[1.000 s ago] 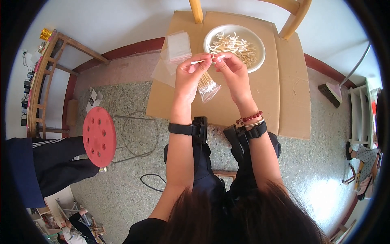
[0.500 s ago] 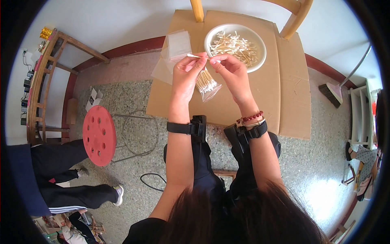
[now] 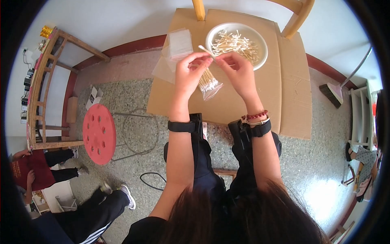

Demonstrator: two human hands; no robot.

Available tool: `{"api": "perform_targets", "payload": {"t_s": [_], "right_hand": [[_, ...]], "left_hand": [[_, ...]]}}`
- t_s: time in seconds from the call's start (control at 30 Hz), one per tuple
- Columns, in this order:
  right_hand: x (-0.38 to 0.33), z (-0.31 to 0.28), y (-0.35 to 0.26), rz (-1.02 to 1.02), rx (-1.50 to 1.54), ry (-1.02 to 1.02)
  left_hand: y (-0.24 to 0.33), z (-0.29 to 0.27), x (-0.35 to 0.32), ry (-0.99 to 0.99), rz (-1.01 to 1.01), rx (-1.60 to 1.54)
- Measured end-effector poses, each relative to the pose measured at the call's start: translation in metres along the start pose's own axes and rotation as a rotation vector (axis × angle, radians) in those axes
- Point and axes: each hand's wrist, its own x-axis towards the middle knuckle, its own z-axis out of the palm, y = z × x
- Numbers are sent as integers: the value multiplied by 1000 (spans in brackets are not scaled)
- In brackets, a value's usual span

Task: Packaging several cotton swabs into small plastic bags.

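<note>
Above the cardboard, my left hand (image 3: 188,73) and my right hand (image 3: 239,73) meet fingertip to fingertip. Both are closed in a pinch around a cotton swab (image 3: 205,50), whose white tip points up and to the left; its other end is hidden by my fingers. Right under my hands lies a clear plastic bag (image 3: 209,84) filled with wooden-stick cotton swabs. Just beyond my right hand, a white bowl (image 3: 265,55) holds a loose heap of cotton swabs (image 3: 235,44). Flat, clear empty bags (image 3: 180,44) are stacked past my left hand.
The flattened cardboard (image 3: 294,93) serves as the work surface, with a wooden chair (image 3: 298,18) at its far edge. A red round stool (image 3: 99,134) stands on the left. Two other people (image 3: 34,168) are at the lower left. A broom (image 3: 333,93) leans at the right.
The swab between my fingers has tilted from nearly level to pointing up and left. One person at the left has stepped nearer, uncovering a second person in a dark red top.
</note>
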Motion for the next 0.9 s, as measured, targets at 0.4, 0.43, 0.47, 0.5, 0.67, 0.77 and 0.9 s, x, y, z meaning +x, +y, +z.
{"api": "perform_targets", "payload": {"t_s": [0.4, 0.43, 0.47, 0.5, 0.67, 0.77, 0.9], "right_hand": [[-2, -45, 1, 337, -107, -469], [-4, -48, 2, 338, -108, -467], [-5, -50, 3, 409, -128, -596], [-6, -51, 3, 479, -147, -725], [-9, -46, 2, 602, -244, -816], [-9, -42, 11, 603, -250, -819], [-9, -40, 19, 599, -218, -767]], "left_hand": [[-21, -25, -23, -378, -161, 990], [-20, -24, -22, -365, -189, 985], [-19, -23, -21, -366, -189, 984], [-18, -22, -21, -327, -222, 942], [-15, -18, -19, -237, -282, 832], [-16, -18, -16, -259, -311, 742], [-17, -15, -13, -277, -266, 674]]}}
